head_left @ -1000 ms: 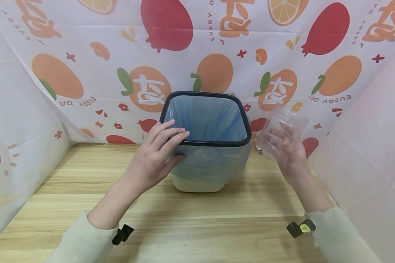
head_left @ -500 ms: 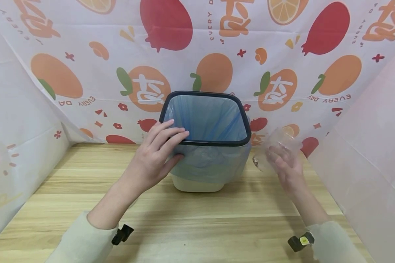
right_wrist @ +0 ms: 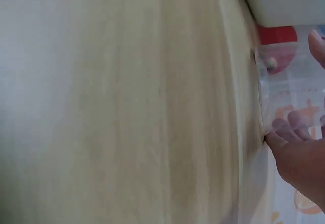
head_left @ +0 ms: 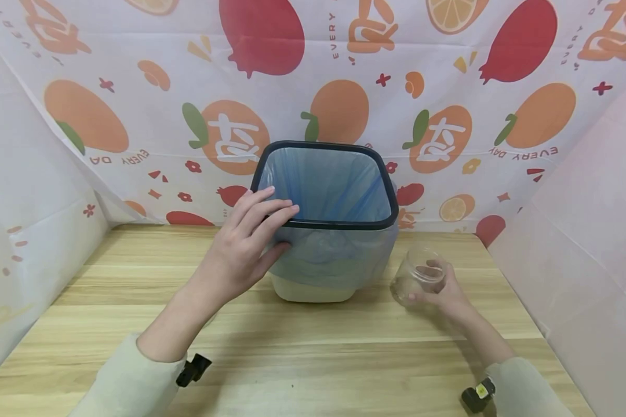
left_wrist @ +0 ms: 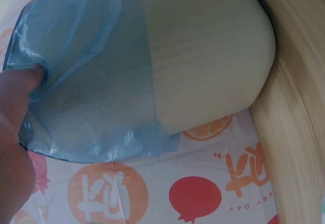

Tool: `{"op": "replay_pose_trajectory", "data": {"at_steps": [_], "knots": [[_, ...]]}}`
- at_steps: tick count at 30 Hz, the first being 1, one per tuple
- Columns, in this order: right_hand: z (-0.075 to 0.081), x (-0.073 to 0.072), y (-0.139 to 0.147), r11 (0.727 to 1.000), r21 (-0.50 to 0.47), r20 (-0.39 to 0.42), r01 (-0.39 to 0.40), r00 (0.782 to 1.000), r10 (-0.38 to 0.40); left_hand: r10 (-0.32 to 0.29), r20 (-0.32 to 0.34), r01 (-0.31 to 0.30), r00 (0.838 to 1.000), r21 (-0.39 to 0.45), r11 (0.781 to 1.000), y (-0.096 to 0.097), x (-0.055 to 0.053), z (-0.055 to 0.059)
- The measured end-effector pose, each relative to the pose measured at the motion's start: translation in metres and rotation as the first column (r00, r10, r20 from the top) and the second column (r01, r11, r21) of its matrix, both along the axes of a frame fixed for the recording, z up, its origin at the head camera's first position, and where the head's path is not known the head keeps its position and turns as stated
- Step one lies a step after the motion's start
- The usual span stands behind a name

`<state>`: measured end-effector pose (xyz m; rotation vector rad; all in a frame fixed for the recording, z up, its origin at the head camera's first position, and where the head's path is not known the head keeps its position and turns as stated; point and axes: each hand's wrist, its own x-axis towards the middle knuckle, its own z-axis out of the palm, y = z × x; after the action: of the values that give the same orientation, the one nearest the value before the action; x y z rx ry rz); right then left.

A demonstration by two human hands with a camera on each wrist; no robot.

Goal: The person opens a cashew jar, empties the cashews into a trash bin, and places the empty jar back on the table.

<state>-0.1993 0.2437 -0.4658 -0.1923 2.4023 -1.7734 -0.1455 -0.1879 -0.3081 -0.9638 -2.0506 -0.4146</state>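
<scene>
A cream trash bin point(head_left: 313, 294) point(left_wrist: 213, 51) with a black rim stands toward the back of the table, lined with a blue plastic bag point(head_left: 339, 255) point(left_wrist: 96, 97). My left hand point(head_left: 240, 246) point(left_wrist: 12, 132) holds the bin's front left rim, fingers over the edge and thumb against the bag outside. To the right of the bin, my right hand point(head_left: 446, 292) point(right_wrist: 304, 165) grips a clear, lidless jar point(head_left: 409, 275) point(right_wrist: 287, 82). Small bits, too unclear to name, lie at the jar's bottom. Its base appears to touch the wooden table.
The wooden table point(head_left: 302, 359) runs up to a fruit-printed cloth point(head_left: 292, 110) behind the bin. White cloth walls point(head_left: 579, 249) close in the left and right sides. Dark wrist cameras point(head_left: 193, 370) sit by both sleeves.
My right hand has lowered the jar from beside the bin's rim down to the table and turned it more upright. The left hand has stayed on the rim.
</scene>
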Motion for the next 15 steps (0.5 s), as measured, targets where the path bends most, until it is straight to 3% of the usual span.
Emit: {"op": "replay_pose_trajectory", "data": {"at_steps": [15], "knots": [[-0.0031, 0.0031, -0.0018, 0.999, -0.007, -0.022, -0.033, 0.999, 0.033, 0.002, 0.008, -0.002, 1.0, 0.001, 1.0, -0.0005, 0.0008, 0.0002]]}}
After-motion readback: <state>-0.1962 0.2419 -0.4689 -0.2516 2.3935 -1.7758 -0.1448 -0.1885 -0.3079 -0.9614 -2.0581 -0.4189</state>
